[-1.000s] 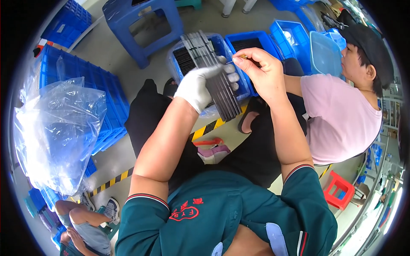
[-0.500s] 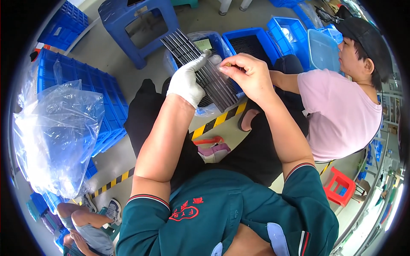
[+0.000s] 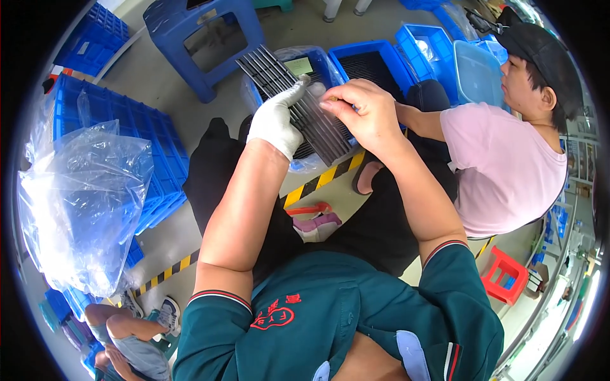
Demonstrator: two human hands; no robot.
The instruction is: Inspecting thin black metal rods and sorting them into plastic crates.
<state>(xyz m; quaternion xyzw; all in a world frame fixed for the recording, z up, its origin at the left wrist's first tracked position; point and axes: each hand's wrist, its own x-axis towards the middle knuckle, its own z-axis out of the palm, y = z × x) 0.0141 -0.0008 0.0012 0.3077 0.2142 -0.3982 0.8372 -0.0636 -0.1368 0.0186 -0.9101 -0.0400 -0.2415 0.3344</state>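
My left hand (image 3: 277, 122), in a white glove, is closed around a bundle of dark grey rods (image 3: 316, 125). The rods lie side by side and slant from upper left to lower right. Beside their right edge my bare right hand (image 3: 365, 114) pinches a small brownish piece (image 3: 333, 99), too small to name. Its fingertips are close to the rods; whether they touch, I cannot tell. Under my hands stands a blue bin (image 3: 327, 60) lined with clear plastic, holding more dark rods and a pale yellow-green paper (image 3: 300, 66).
Another blue bin (image 3: 406, 71) with dark rods stands to its right, near a person in a pink shirt (image 3: 502, 165). A blue stool (image 3: 204, 63) is at the far left. Stacked blue crates (image 3: 114, 120) with a clear plastic bag (image 3: 82, 203) stand left. A red stool (image 3: 506, 277) is at right.
My right hand has shifted very slightly left along the rods, still pinching. The left hand keeps its hold, and the view has moved a touch.
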